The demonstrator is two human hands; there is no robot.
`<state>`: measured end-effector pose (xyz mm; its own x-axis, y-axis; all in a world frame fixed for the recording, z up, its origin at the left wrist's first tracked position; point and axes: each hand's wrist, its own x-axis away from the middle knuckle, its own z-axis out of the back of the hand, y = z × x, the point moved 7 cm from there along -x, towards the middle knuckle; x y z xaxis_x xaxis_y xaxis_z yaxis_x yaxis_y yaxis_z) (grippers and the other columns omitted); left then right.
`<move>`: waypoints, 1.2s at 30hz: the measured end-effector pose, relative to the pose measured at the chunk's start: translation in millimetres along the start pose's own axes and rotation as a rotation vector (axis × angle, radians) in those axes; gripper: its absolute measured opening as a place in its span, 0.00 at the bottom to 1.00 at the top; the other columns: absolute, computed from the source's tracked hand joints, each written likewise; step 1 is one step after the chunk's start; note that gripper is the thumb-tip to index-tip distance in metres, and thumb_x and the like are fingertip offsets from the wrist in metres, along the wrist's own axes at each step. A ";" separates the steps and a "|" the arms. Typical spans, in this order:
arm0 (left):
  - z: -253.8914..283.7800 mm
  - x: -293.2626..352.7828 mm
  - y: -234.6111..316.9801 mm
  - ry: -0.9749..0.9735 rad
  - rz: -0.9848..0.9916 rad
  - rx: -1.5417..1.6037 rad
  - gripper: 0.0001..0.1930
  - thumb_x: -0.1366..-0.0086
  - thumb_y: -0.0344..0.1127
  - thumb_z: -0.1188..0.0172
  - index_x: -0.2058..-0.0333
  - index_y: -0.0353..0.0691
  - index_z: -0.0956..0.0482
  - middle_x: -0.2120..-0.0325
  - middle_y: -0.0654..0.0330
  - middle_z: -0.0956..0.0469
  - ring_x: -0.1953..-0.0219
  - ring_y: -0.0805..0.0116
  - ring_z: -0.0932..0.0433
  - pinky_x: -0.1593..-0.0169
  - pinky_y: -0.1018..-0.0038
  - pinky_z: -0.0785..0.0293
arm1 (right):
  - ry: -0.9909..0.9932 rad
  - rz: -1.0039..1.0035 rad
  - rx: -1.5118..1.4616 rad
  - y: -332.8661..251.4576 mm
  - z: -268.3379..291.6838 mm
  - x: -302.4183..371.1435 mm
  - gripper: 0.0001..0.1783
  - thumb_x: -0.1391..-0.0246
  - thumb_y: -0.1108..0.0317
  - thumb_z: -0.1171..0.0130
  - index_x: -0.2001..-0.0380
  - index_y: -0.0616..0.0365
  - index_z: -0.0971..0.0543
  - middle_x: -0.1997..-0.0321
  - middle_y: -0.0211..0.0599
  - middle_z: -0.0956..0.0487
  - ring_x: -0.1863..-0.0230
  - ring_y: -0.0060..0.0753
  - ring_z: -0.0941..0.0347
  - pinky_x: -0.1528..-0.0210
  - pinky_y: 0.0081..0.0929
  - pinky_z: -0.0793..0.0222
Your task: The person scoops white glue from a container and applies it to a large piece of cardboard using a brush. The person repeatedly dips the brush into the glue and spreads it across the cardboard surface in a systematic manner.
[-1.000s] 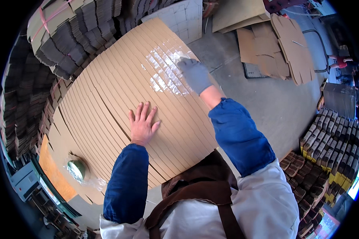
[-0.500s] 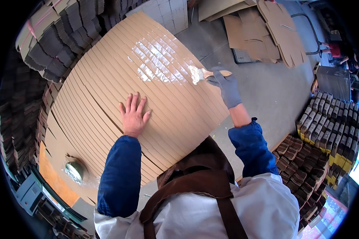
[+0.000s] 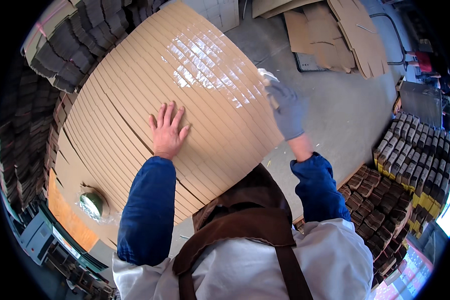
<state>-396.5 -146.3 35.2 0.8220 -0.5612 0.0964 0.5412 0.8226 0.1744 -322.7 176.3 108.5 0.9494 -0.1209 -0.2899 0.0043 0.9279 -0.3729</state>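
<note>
Overlapping tan cardboard pieces (image 3: 220,135) lie fanned out in narrow parallel strips before me. A wet, shiny whitish coating (image 3: 197,62) covers part of their far right area. My left hand (image 3: 168,135), bare, rests flat on the strips with its fingers spread. At the right edge of the cardboard, my right hand (image 3: 286,110), in a grey glove and blurred, is closed on a brush. The white-coated head of the brush (image 3: 267,75) shows beyond the fingers; its handle is mostly hidden. Near my left forearm stands a round green container (image 3: 91,205) with clear film around it.
Tall stacks of grey cardboard (image 3: 92,37) stand at the far left. Flattened cardboard sheets (image 3: 330,37) lie on the floor at the far right. Bundled grey-and-yellow pieces (image 3: 415,150) and brown stacked cardboard (image 3: 375,205) are close on the right. People are partly visible at the far right edge.
My right hand has turned and the brush head has shifted right and away, to the cardboard's edge. The wet coating now reaches further right. My left hand stays flat on the strips.
</note>
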 end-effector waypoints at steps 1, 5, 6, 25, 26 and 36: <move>-1.5 0.5 0.4 0.002 0.001 -0.005 0.30 0.36 0.55 0.46 0.36 0.56 0.35 0.32 0.63 0.44 0.29 0.57 0.50 0.33 0.40 0.58 | -0.018 0.141 0.065 -24.5 -4.8 7.1 0.22 0.56 0.72 0.40 0.53 0.43 0.21 0.47 0.34 0.27 0.45 0.42 0.32 0.44 0.40 0.34; -0.7 -1.2 1.5 0.001 -0.006 -0.017 0.30 0.36 0.56 0.46 0.36 0.56 0.35 0.32 0.62 0.44 0.29 0.57 0.50 0.33 0.41 0.58 | 0.012 0.279 0.139 -63.6 -26.1 21.2 0.24 0.58 0.74 0.41 0.53 0.45 0.19 0.45 0.36 0.27 0.42 0.41 0.33 0.41 0.43 0.37; 0.1 -1.3 1.4 -0.006 -0.008 -0.016 0.30 0.35 0.56 0.47 0.36 0.56 0.35 0.32 0.62 0.45 0.29 0.57 0.50 0.33 0.41 0.58 | 0.017 0.276 0.092 -69.3 -23.4 19.9 0.24 0.57 0.74 0.41 0.53 0.45 0.19 0.45 0.36 0.27 0.42 0.42 0.32 0.42 0.42 0.36; 1.2 1.6 0.2 0.008 0.011 -0.028 0.29 0.34 0.57 0.49 0.36 0.58 0.35 0.32 0.64 0.45 0.29 0.59 0.50 0.32 0.41 0.57 | -0.052 -0.820 -1.440 36.2 -17.3 8.3 0.07 0.42 0.72 0.42 0.61 0.63 0.24 0.60 0.42 0.21 0.59 0.30 0.23 0.59 0.26 0.24; 1.9 -0.1 0.2 0.002 0.016 -0.033 0.29 0.34 0.57 0.49 0.36 0.58 0.35 0.32 0.64 0.44 0.29 0.59 0.50 0.32 0.41 0.57 | -0.112 -0.801 -1.376 33.9 -19.1 6.9 0.07 0.42 0.72 0.43 0.61 0.63 0.24 0.60 0.42 0.21 0.59 0.30 0.23 0.59 0.25 0.24; 0.6 -0.5 -0.8 0.019 0.007 -0.023 0.30 0.36 0.57 0.47 0.37 0.58 0.34 0.32 0.64 0.44 0.30 0.58 0.49 0.33 0.41 0.56 | -0.449 -0.533 -0.920 -20.6 -72.2 -10.9 0.10 0.43 0.66 0.40 0.62 0.62 0.21 0.65 0.35 0.20 0.62 0.28 0.22 0.62 0.25 0.27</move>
<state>-397.5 -146.7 35.6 0.8287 -0.5542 0.0783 0.5395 0.8282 0.1515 -355.8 133.0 55.7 0.9229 -0.1124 0.3683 0.3829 0.1665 -0.9086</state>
